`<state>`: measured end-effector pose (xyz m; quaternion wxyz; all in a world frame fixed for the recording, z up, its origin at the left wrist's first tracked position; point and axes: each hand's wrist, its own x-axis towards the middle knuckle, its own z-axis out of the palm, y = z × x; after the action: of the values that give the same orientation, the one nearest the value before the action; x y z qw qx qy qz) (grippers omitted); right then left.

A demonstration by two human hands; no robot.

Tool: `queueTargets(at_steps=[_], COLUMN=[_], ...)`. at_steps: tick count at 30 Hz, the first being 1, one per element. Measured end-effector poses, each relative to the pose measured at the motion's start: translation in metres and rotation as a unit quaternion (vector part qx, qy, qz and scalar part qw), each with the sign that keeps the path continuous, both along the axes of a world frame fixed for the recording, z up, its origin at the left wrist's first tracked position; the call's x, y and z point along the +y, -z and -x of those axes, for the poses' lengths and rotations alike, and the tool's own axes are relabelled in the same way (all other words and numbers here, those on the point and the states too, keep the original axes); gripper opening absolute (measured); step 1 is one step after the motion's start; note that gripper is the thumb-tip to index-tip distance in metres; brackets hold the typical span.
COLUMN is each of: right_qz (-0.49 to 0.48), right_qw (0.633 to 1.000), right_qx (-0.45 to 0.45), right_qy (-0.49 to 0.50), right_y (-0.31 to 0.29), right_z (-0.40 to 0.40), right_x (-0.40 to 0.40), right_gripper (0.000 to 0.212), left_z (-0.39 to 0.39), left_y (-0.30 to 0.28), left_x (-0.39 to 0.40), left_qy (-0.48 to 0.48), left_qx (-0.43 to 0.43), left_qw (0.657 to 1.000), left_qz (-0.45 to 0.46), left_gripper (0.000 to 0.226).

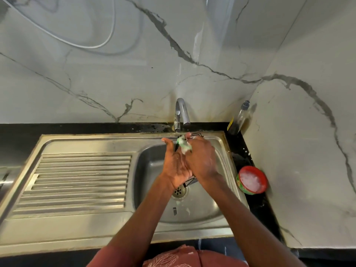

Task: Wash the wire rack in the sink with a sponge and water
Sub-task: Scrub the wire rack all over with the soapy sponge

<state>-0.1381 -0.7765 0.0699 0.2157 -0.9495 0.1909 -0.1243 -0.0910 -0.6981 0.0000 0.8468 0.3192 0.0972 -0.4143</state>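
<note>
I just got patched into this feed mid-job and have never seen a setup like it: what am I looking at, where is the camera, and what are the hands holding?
There is no machine here. A person wears one wide-angle camera on the head, looking forward and down, so the two arms coming in from the bottom are their own. They stand at a steel sink with a ribbed draining board to its left and a tap at the back.

The right hand grips a soapy green sponge and rubs it on a dark wire rack, mostly hidden behind both hands over the basin. The left hand steadies the rack; its exact grip is hidden.

On the dark counter to the right stand a red tub of foamy soap and a clear bottle in the corner. I cannot tell whether water is running.
</note>
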Motion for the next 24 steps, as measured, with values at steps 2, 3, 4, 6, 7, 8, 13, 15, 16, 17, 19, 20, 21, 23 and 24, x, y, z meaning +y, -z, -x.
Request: queueTargets(at_steps=[2,3,4,6,7,8,13,15,16,17,19,20,21,23,24], right_qz=[0.014,-0.001,-0.013,-0.023,-0.033,-0.05,-0.022,-0.017,-0.023,-0.025,-0.025,-0.034,-0.04,-0.037,-0.033], right_qw=[0.999,0.999,0.999,0.999,0.998,0.995,0.998,0.998,0.998,0.998,0.999,0.997,0.993,0.989,0.991], right_qx=[0.03,0.036,0.03,0.0,-0.025,-0.048,0.009,0.057,0.066,0.062,0.018,-0.012,-0.037,-0.043,-0.039], right_qy=[-0.03,-0.032,-0.018,0.025,0.049,0.071,0.056,0.017,0.004,0.004,0.042,0.073,0.104,0.135,0.127], right_y=[0.005,0.006,0.004,0.001,0.0,-0.002,0.005,0.01,0.012,0.012,0.01,0.01,0.007,0.004,0.004], right_z=[0.024,0.03,0.03,0.013,0.001,-0.01,-0.007,0.014,0.021,0.022,0.011,0.002,-0.006,-0.014,-0.015], right_x=[0.007,0.006,0.005,0.002,-0.001,-0.003,-0.002,0.004,0.005,0.003,-0.007,-0.016,-0.025,-0.038,-0.04], right_gripper=[0.016,0.014,0.013,0.019,0.024,0.026,0.018,0.014,0.012,0.011,0.018,0.025,0.029,0.031,0.031], left_z=[-0.004,-0.004,-0.004,0.001,0.003,0.006,0.004,0.0,-0.002,-0.002,-0.002,-0.002,-0.001,0.0,0.0], left_y=[0.0,0.0,0.001,-0.001,-0.003,-0.003,-0.008,-0.005,-0.003,-0.002,-0.001,0.0,-0.001,-0.002,0.001], left_x=[0.005,0.006,0.005,0.001,-0.001,-0.002,-0.001,0.002,0.002,0.003,0.001,0.0,0.0,0.001,0.001], left_qy=[-0.012,-0.01,-0.005,0.029,0.046,0.063,0.029,0.013,0.013,0.018,0.049,0.069,0.085,0.1,0.102], left_qx=[0.002,-0.001,-0.008,-0.041,-0.059,-0.072,-0.047,-0.027,-0.023,-0.023,-0.037,-0.045,-0.05,-0.054,-0.055], left_qw=[1.0,1.0,1.0,0.998,0.997,0.995,0.998,0.999,1.0,0.999,0.998,0.996,0.995,0.993,0.993], left_qz=[0.002,0.001,0.001,-0.023,-0.036,-0.044,-0.025,-0.016,-0.017,-0.022,-0.027,-0.028,-0.027,-0.025,-0.025], left_gripper=[0.102,0.1,0.098,0.097,0.1,0.101,0.096,0.095,0.095,0.096,0.098,0.101,0.103,0.106,0.108])
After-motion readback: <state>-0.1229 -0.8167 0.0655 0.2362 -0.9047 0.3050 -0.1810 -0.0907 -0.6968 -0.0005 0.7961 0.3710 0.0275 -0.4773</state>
